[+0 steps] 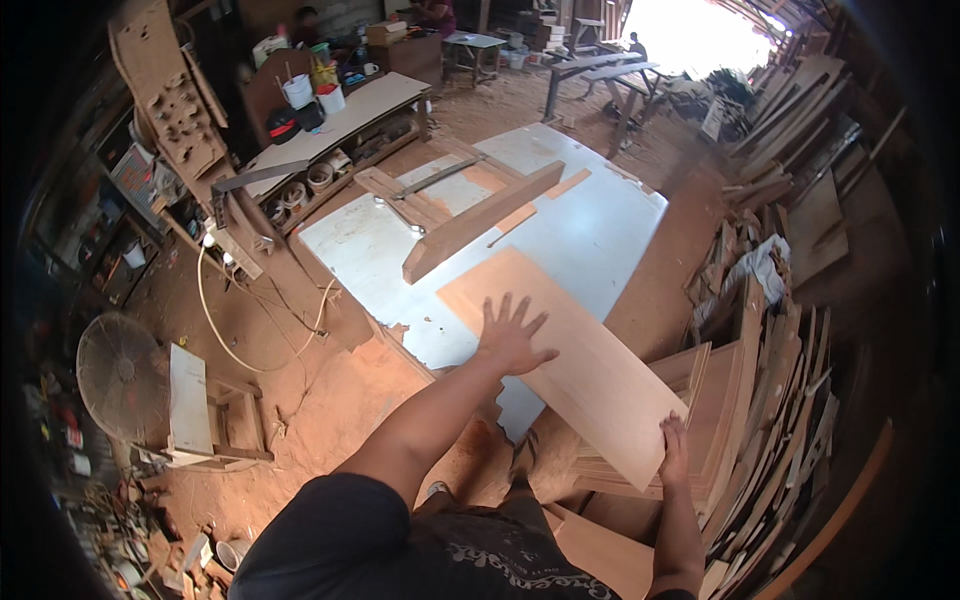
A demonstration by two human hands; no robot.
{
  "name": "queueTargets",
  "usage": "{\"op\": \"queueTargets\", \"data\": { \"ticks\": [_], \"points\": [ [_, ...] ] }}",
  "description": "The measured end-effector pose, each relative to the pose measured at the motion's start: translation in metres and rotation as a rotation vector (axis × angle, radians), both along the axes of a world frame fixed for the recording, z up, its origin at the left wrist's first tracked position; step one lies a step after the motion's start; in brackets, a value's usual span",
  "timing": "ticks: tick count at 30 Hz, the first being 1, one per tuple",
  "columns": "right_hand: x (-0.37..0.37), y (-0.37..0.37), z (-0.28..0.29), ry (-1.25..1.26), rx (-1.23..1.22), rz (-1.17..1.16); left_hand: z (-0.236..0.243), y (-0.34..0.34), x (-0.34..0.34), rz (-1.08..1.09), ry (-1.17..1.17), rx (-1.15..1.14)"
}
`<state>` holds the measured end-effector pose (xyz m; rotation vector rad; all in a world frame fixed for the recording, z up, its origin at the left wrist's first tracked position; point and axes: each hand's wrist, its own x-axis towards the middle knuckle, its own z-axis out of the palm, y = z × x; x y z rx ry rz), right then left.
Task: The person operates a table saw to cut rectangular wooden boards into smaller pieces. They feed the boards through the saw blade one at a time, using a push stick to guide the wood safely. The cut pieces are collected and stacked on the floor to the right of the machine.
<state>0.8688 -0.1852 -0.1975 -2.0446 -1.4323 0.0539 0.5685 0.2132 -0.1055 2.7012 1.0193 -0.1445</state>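
Note:
My left hand [515, 340] lies on the pale wooden board [590, 400] with its fingers spread. My right hand [672, 448] grips that board's right end along the edge. The board slants across the near part of a large white-topped table [610, 235], its far end short of a long wooden beam [480, 220] on the tabletop. Around that beam are smaller wooden pieces and a metal bar [440, 178]. Beneath the board's right end are panelled wooden pieces [697, 395].
At left stand a round fan [122, 377], a wooden chair [240, 430] and a loose cable [205, 300]. Stacked planks [800, 400] crowd the right side. Behind are a bench [360, 105] with buckets, trestles [610, 75], and people [436, 15] near the back.

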Motion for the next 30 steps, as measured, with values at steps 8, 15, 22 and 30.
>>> {"op": "queueTargets", "data": {
  "ticks": [8,15,22,30],
  "points": [
    [-0.01,0.074,0.013,0.114,0.006,-0.135,-0.004,0.042,-0.014,0.116,-0.01,0.061],
    [0.013,0.083,-0.032,1.188,0.036,-0.663,-0.015,0.078,0.036,0.12,-0.051,0.05],
    [0.026,0.172,0.052,1.553,0.188,-0.62,-0.024,0.123,0.118,0.14,-0.048,0.049],
    [0.111,0.219,0.036,1.545,0.126,-0.632,-0.048,0.168,0.202,0.144,-0.01,0.07]
  ]
}}
